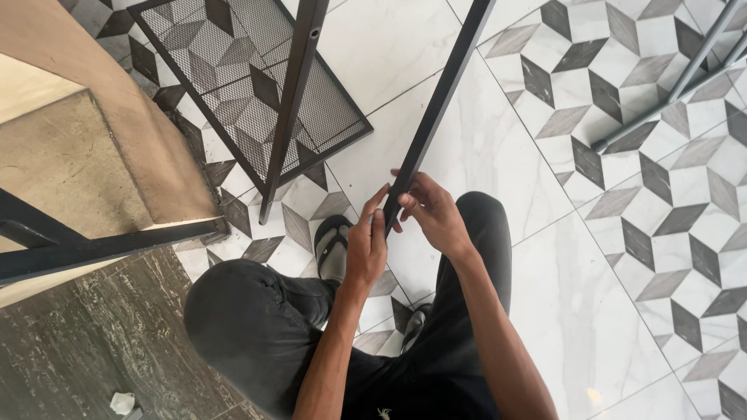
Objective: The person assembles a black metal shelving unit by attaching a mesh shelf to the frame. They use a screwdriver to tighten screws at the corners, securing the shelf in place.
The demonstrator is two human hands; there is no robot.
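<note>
I hold the black metal bar (436, 109) at its lower end: my left hand (366, 245) and right hand (432, 214) both pinch it, steadying it upright off the tiled floor (498, 148), beside the mesh panel (249, 85).

Two hands, the left hand (366, 247) and right hand (433, 215), hold one black bar (437, 105). Left of them: another bar (289, 105), one mesh panel (233, 78).

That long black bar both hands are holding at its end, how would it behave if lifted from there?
The black bar looks like rigid metal, so it would probably stay straight. Both the left hand and right hand grip only its near end, so the far length would likely feel heavy and swing.
</note>
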